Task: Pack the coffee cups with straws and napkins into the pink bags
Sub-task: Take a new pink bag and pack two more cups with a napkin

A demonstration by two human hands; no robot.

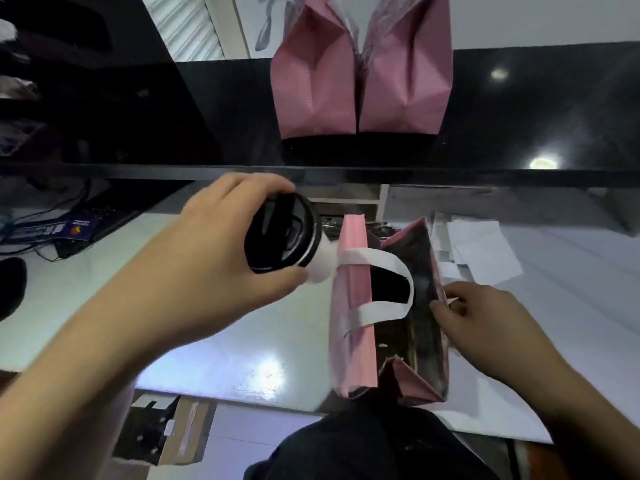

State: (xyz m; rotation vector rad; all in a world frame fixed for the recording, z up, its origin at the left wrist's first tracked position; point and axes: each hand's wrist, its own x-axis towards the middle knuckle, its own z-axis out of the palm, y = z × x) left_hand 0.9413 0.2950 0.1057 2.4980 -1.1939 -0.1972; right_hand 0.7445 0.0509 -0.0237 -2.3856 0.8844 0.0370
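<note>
The left hand point(214, 237) holds a cup point(284, 237) in the air above the white table point(242, 341), just left of the open bag point(391, 306). The cup is tilted, its black lid point(280, 233) facing the camera and its white body pointing toward the bag's mouth. The fingers point(249, 183) curl over the lid's far rim and the thumb point(277, 277) presses under the near rim, so the cup sits clamped between them. The right hand point(485, 327) pinches the bag's right wall, fingers curled on the edge, keeping the mouth spread. A white handle point(381, 289) arches across the opening. Two more pink bags point(360, 81) stand on the black shelf point(519, 116) behind. Papers point(478, 247) lie beyond the right hand.
</note>
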